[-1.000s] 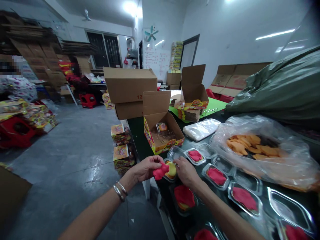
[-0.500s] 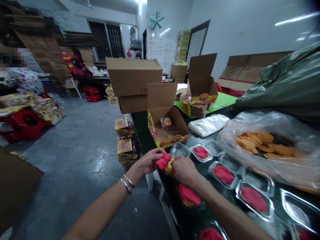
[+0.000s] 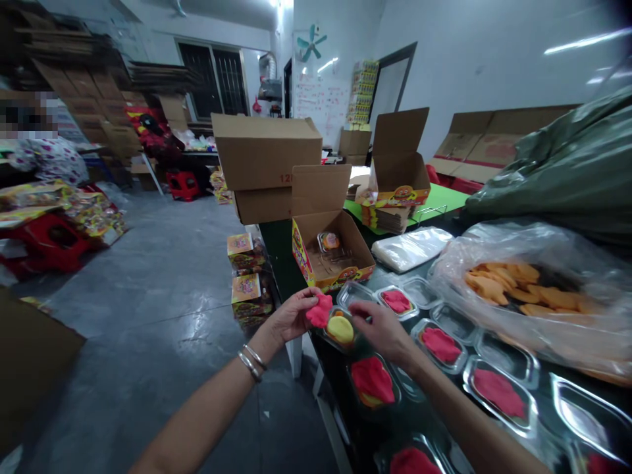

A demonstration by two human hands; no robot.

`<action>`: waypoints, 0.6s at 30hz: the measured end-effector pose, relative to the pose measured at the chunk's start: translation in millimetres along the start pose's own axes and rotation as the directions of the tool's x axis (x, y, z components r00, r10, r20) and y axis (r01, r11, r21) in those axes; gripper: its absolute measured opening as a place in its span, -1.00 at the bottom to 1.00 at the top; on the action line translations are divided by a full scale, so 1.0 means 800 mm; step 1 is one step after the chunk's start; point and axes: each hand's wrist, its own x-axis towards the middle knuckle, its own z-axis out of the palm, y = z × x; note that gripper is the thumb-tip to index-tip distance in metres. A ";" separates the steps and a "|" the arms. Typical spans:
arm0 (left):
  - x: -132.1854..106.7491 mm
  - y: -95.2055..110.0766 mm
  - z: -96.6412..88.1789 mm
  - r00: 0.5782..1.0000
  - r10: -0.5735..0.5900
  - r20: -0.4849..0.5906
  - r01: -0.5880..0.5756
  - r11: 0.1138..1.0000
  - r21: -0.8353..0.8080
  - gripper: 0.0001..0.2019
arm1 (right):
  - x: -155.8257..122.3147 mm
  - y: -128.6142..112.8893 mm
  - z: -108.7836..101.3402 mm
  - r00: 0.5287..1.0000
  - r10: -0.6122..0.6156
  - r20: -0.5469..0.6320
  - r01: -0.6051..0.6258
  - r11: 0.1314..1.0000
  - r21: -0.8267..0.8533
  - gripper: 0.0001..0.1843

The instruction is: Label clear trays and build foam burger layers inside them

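My left hand [image 3: 293,316] pinches a pink, wavy-edged soft piece [image 3: 320,311] between thumb and fingers. Just below it, a clear plastic tray [image 3: 351,345] at the table's edge holds a round yellow piece [image 3: 340,329], with a bit of orange showing beside it. To the right of that tray hovers my right hand [image 3: 382,329], its thumb and forefinger slightly apart and nothing seen between them. A tray nearer to me contains a pink piece [image 3: 371,380] over yellow and orange layers. Further right, more trays hold pink pieces [image 3: 442,345], their clear lids folded open.
An open display box [image 3: 336,260] with one packed tray inside stands beyond my hands. A plastic bag [image 3: 523,329] of orange pieces lies at right, beside a stack of clear bags [image 3: 412,249]. Printed boxes [image 3: 249,296] stand left of the table. Two people sit across the room.
My right hand has drawn back to the right from the yellow piece, which now lies uncovered in its tray. My left hand has shifted slightly left and up with the pink piece.
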 end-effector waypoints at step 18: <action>0.012 0.007 0.030 0.992 0.118 -0.051 -0.015 0.499 0.867 -0.85 | -0.005 0.027 0.020 0.958 0.270 -0.099 -0.255 0.957 0.141 -0.90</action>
